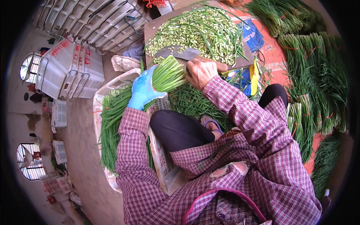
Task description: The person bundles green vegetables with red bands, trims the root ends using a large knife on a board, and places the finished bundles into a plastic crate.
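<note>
My left hand (143,87), in a blue glove, grips a bundle of long green stalks, likely garlic chives (168,73), with the pale ends up beside the board. My bare right hand (202,72) is at the wooden handle of a broad-bladed knife (180,52); its fingertips are close to the bundle's edge, and its palm side is hidden. The blade lies flat over the near left part of a brown board (247,53), with small cut pieces on it. A large heap of short cut stalk ends (197,33) covers much of the board.
A white plastic crate (98,98) at my left holds more long stalks. Loose greens (194,104) lie below the board, by my sandalled foot. Tied bundles (306,62) line the right side on red sheeting (271,53). Stacked white crates (92,25) stand at the upper left.
</note>
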A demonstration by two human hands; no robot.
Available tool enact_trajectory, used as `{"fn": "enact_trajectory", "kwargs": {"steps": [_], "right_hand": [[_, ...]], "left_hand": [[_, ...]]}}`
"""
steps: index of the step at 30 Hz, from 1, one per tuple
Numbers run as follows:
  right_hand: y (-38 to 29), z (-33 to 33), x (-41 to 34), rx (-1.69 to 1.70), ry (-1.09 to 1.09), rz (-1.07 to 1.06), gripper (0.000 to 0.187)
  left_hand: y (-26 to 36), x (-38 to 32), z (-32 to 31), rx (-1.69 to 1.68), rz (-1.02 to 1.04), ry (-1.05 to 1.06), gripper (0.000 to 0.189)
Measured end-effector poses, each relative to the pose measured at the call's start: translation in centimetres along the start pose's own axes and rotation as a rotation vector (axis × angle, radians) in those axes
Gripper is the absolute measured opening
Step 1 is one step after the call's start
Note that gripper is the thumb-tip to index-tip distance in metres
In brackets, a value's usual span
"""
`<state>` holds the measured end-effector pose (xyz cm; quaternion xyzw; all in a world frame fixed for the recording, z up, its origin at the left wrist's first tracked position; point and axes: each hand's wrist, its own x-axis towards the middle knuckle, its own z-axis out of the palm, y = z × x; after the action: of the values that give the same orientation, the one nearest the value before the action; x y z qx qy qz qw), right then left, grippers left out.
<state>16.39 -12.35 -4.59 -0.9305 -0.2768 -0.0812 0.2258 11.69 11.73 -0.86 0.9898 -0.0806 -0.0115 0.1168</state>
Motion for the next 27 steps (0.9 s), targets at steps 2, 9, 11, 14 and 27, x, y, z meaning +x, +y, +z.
{"fn": "enact_trajectory", "kwargs": {"steps": [2,9,11,14,27], "right_hand": [[1.5,-1.3,-0.1,-0.064,-0.06,0.144,0.031],[-1.0,-9.6,0.9,-0.085,0.178,-0.295,0.085],[-2.6,-9.1,1.1,-0.008,-0.078,-0.32,0.108],[-2.0,-6.7,1.8,0.264,-0.465,-0.358,0.12],[2.4,-3.7,-8.3,1.49,-0.584,0.422,0.083]], "left_hand": [[0.2,-0.4,-0.4,0.011,0.022,0.018,0.1],[5.0,-1.6,-3.2,0.417,0.203,-0.033,0.095],[7.5,-1.6,-4.1,0.508,0.347,-0.075,0.09],[10.4,-2.6,-6.3,0.663,0.541,-0.051,0.076],[11.2,-12.5,-6.7,0.203,0.253,0.554,0.071]]}}
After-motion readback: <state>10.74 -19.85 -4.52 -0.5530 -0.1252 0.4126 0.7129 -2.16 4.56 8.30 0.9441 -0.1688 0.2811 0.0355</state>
